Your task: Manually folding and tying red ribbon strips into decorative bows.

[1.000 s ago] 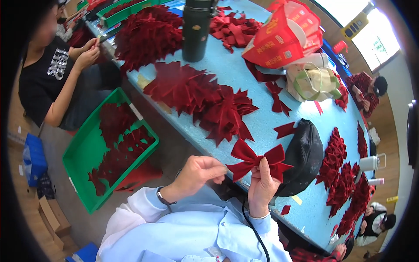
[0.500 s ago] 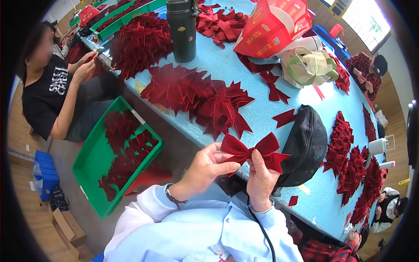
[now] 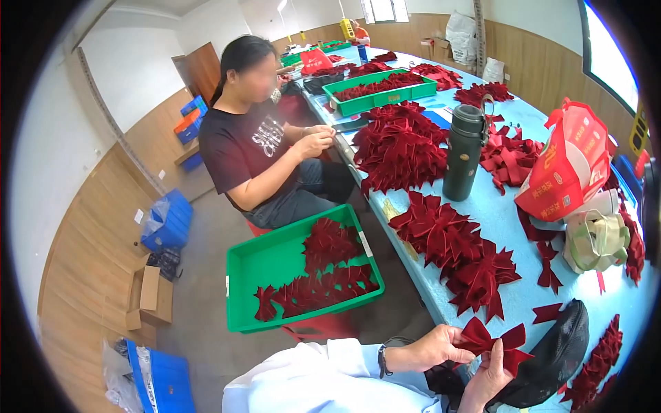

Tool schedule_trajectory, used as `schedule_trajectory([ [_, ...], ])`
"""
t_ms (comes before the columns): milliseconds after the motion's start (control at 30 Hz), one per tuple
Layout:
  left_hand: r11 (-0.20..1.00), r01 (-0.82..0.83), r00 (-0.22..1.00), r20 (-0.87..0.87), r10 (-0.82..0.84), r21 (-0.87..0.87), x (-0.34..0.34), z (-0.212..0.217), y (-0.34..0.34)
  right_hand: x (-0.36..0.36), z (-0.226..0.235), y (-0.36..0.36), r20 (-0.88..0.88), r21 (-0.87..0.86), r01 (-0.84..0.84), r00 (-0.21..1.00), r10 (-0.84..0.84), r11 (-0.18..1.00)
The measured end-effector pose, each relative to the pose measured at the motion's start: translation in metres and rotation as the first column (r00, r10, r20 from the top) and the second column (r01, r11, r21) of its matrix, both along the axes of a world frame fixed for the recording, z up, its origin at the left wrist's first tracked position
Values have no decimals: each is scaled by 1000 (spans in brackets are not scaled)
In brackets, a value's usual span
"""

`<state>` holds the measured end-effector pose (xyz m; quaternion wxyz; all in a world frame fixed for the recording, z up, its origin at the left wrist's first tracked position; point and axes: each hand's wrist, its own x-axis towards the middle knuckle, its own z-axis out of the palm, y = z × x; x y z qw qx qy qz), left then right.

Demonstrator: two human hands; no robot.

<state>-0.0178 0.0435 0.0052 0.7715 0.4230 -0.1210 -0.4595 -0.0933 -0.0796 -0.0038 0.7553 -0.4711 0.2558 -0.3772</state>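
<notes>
A green tray [image 3: 275,265] of red bows sits left of the desk [image 3: 509,227]. At the desk's near edge, the left hand [image 3: 434,346] and right hand [image 3: 490,375] both pinch a red velvet bow [image 3: 492,341], beside a black cap [image 3: 551,354].

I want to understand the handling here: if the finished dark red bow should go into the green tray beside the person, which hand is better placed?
Probably the left hand. It pinches the bow on the side nearer the green tray, which sits to the person's left below the table edge. The right hand is on the far side and would have to cross over.
</notes>
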Motion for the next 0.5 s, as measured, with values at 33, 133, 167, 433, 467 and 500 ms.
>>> schedule_trajectory([
  [33, 1000, -3, 1000, 2, 3, -8, 0, -1, 1, 1, 2, 2, -2, 16, -13, 1000, 13, 1000],
  [133, 1000, 21, 1000, 5, -21, -22, 4, 0, 3, 5, 6, 5, -11, 46, -21, 1000, 22, 999],
  [167, 999, 41, 999, 6, -41, -28, 6, 2, 4, 5, 7, 5, -30, 43, -10, 999, 12, 999],
  [433, 994, 77, 997, 2, -77, -73, 10, -4, 6, 7, 6, 3, -66, 101, -52, 996, 59, 994],
  [467, 994, 66, 998, 11, -66, -88, 10, -4, 6, 7, 5, 2, -81, 123, -62, 994, 72, 991],
  [500, 994, 66, 998, 12, -65, -87, 10, -5, 6, 7, 5, 1, -96, 145, -71, 992, 86, 987],
])
